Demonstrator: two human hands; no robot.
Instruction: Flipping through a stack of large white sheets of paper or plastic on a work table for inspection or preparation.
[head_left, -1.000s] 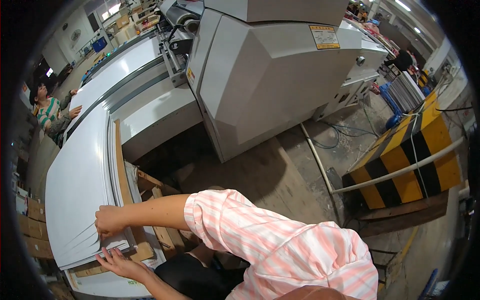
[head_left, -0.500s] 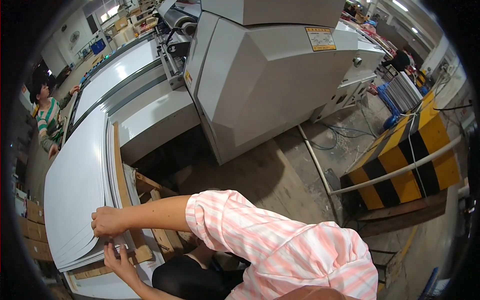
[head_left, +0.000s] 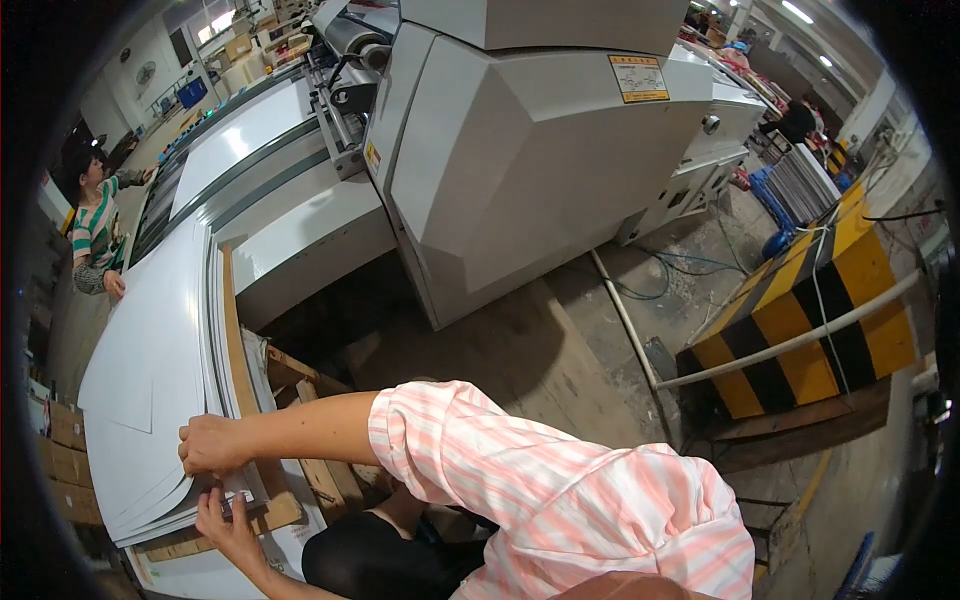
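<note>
A stack of large white sheets [head_left: 140, 350] lies at the left, its near corner fanned and curling upward. My right hand [head_left: 212, 445] reaches across from the right and is closed on the edge of the upper sheets at that corner. Just below it, my left hand [head_left: 228, 525] has its fingers apart, with the fingertips at the edges of the lower sheets. A brown board [head_left: 238, 330] stands along the right side of the stack. Beneath the near corner shows a wooden piece [head_left: 180, 543].
A large grey machine [head_left: 540, 170] fills the middle, with rollers [head_left: 350, 45] and a feed table bearing a white sheet [head_left: 240, 140]. A co-worker [head_left: 95, 215] stands far left, one hand at the stack. A yellow-black striped block [head_left: 800, 310] and pipe railing [head_left: 790, 345] are at right.
The sheet on the feed table has moved away toward the rollers, baring dark slats. The co-worker's near hand has come to the stack's edge. My left hand has shifted slightly left.
</note>
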